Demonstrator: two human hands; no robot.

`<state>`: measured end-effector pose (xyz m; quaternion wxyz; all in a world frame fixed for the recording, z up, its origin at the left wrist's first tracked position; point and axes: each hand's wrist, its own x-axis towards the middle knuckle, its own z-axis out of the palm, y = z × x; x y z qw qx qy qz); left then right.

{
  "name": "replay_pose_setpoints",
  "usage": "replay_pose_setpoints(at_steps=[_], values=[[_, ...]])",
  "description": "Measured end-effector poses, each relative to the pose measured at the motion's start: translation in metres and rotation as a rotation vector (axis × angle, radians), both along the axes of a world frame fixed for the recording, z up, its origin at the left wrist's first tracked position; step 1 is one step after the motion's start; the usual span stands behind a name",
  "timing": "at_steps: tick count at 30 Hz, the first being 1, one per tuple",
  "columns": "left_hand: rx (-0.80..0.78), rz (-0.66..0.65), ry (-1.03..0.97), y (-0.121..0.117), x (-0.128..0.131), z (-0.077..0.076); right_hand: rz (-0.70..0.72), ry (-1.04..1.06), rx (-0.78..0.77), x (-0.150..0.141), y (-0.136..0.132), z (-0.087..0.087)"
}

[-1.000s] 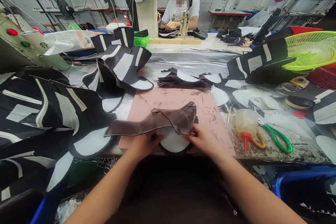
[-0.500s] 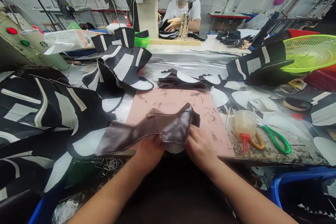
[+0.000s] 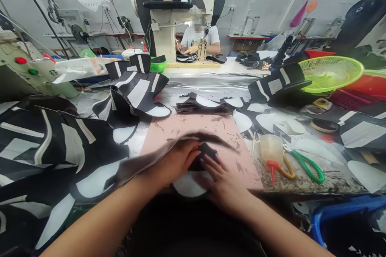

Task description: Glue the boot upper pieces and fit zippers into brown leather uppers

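Observation:
My left hand (image 3: 183,156) is closed on a brown leather boot upper (image 3: 135,165), whose raised edge curves over the board and is smeared by motion. My right hand (image 3: 221,178) has its fingers stretched out and touching the black inner side of the piece (image 3: 208,153). Below those fingers, at the table's front edge, shows a pale rounded toe patch (image 3: 191,184). Under the work lies a pink board (image 3: 241,168) with dark marks. Beyond it sits a stack of dark brown cut pieces (image 3: 197,106).
Black boot uppers with white strips (image 3: 90,140) crowd the left. At right lie a glue bottle (image 3: 271,150), green-handled scissors (image 3: 307,164) and a yellow-green basket (image 3: 334,74). A blue bin (image 3: 316,225) stands below. Opposite, a person (image 3: 208,40) works at a sewing machine (image 3: 165,28).
The leather upper has been turned and lifted, bringing its black inner side into view. My left hand has moved up; my right hand's fingers have straightened from a grip. The view has tilted up.

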<state>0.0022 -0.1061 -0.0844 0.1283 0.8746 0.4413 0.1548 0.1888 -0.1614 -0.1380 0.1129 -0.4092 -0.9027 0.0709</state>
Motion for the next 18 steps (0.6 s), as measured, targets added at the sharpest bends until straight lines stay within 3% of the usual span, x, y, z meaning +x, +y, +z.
replay_pose_setpoints(at_steps=[3,7,9,12,15,18], values=[[0.098,-0.1,0.312,0.021,0.025,0.006,0.049,-0.038,0.037,-0.014,-0.009,0.019],[0.195,-0.267,0.636,0.043,0.048,0.008,-0.003,-0.124,0.081,-0.039,-0.012,0.033],[0.167,-0.231,0.767,0.05,0.051,0.007,0.018,-0.1,0.124,-0.047,-0.009,0.028],[0.099,-0.072,0.896,0.058,0.043,0.004,0.111,0.005,0.08,-0.043,-0.005,0.009],[0.085,-0.005,0.911,0.06,0.028,-0.001,0.171,0.046,0.005,-0.028,-0.007,-0.011],[0.115,0.023,0.891,0.055,0.017,-0.006,0.168,0.038,-0.017,-0.013,-0.013,-0.018]])
